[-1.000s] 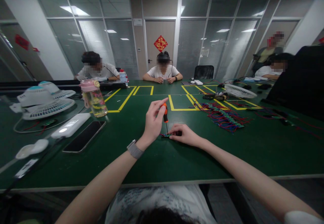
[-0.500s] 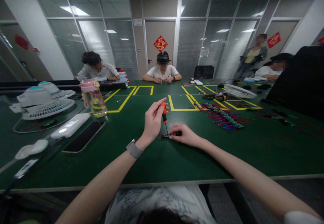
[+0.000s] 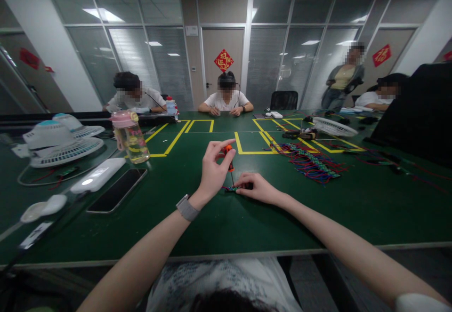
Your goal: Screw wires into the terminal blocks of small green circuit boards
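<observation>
My left hand [image 3: 216, 168] is closed around the orange and black handle of a screwdriver [image 3: 229, 158], which stands nearly upright. Its thin shaft points down to a small green circuit board [image 3: 231, 189] on the green table [image 3: 282, 227]. With thumb and fingers pinched at the board's right end, my right hand [image 3: 254, 187] holds it against the tabletop. Thin wires come off the board's left side. The screwdriver's tip meets the board, though the exact contact point is too small to make out.
A phone [image 3: 117, 191], a white power strip [image 3: 98, 175], a pink-lidded bottle [image 3: 130, 138] and white fans [image 3: 65, 145] are on the left. Wired circuit boards [image 3: 312, 161] lie on the right. Several people are across the table, one standing [image 3: 342, 79].
The fingers of my left hand have shifted around the screwdriver handle, the thumb now across its front. My right hand stays put. The standing person in the background has moved left.
</observation>
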The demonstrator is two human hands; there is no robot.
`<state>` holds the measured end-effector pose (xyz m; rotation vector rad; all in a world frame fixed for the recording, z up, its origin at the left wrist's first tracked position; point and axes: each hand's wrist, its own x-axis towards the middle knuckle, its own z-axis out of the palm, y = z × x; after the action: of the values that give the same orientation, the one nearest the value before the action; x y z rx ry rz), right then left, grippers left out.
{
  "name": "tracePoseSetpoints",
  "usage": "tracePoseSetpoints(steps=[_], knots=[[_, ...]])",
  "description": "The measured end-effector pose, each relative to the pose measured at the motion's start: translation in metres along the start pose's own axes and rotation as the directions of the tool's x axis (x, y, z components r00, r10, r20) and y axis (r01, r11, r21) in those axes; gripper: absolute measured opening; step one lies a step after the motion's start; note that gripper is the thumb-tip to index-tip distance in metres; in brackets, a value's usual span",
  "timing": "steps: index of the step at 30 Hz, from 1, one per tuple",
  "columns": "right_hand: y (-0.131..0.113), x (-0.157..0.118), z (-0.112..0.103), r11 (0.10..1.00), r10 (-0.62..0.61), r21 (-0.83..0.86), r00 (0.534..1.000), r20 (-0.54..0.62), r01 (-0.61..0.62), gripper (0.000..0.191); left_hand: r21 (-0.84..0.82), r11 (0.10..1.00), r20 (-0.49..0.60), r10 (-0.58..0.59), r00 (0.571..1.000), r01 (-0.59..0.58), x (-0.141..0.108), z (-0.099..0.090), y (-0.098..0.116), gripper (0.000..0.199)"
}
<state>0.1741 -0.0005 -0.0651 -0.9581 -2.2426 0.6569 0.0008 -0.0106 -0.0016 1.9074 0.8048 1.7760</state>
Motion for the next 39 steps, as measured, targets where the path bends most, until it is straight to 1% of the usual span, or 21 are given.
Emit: tracePoseSetpoints(steps=[8,18,27,32,35,37,39], knots=[[0.0006,-0.0002,-0.0001,1.000,-0.001,-0.013,1.000,0.004,0.001,0.020,-0.032,0.999,0.024,-0.009,1.000,0.010,0.0007,-0.0002,-0.0011,0.027],[0.0003,-0.0007,-0.0007,1.000,-0.008,-0.022,1.000,0.004,0.008,0.019,-0.120,0.987,0.035,-0.101,0.994,0.105,-0.0007,0.0007,-0.0008,0.031],[0.0018,-0.0005,-0.0004,1.000,-0.015,-0.017,1.000,0.002,0.015,0.020,-0.012,1.000,0.016,-0.009,1.000,0.009,-0.0008,0.0004,-0.0021,0.027],[0.0015,-0.0006,0.0000,1.000,-0.014,-0.005,1.000,0.000,0.014,0.019,0.040,0.999,-0.019,-0.001,1.000,0.002,-0.0003,-0.0011,-0.0012,0.023],[0.0016,-0.0008,0.0002,1.000,-0.016,-0.005,1.000,0.000,0.016,0.020,-0.055,0.998,0.021,-0.026,0.999,0.027,-0.0003,-0.0008,-0.0016,0.030],[0.0015,-0.0009,0.0002,1.000,-0.015,-0.011,1.000,-0.002,0.015,0.020,-0.152,0.986,0.056,-0.056,0.997,0.064,-0.0009,0.0003,-0.0021,0.033],[0.0013,-0.0008,0.0000,1.000,-0.013,-0.017,1.000,-0.003,0.013,0.020,-0.211,0.972,0.064,-0.094,0.994,0.105,-0.0017,0.0016,-0.0024,0.034]])
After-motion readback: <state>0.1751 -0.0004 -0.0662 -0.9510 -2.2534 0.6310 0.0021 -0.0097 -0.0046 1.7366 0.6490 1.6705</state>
